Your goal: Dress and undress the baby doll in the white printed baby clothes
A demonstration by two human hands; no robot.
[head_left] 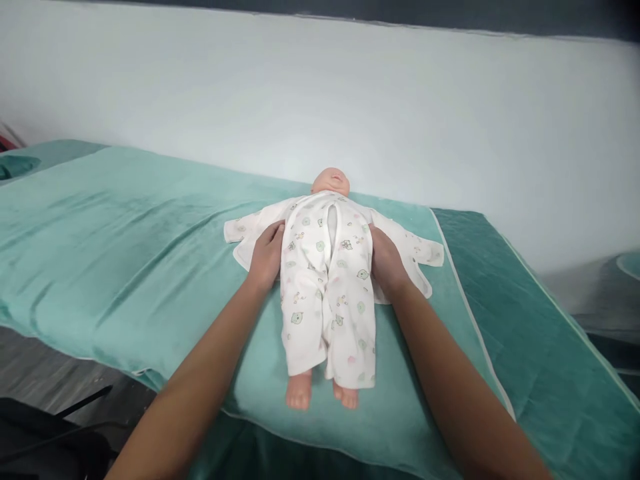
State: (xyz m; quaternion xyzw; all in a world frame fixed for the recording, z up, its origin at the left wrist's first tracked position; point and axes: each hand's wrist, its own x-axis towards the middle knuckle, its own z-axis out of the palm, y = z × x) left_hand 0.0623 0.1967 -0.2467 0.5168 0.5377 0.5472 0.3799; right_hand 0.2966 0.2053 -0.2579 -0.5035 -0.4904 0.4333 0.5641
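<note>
A baby doll (pixel 331 181) lies on its back on the bed, with its head toward the wall and its bare feet toward me. White printed baby pants (pixel 305 293) cover its legs and reach high up its torso, with a slit open down the front middle. Under them is a matching white baby shirt (pixel 423 251), whose sleeves spread out to both sides. My left hand (pixel 269 255) is closed at the left side of the pants. At the right side, my right hand (pixel 387 259) grips the pants too, its fingertips hidden behind the cloth.
A light green sheet (pixel 125 267) with some wrinkles covers the bed, over a darker green cover (pixel 545 320) at the right. The white wall (pixel 250 100) stands directly behind the bed. A black object (pixel 45 440) is on the floor at lower left.
</note>
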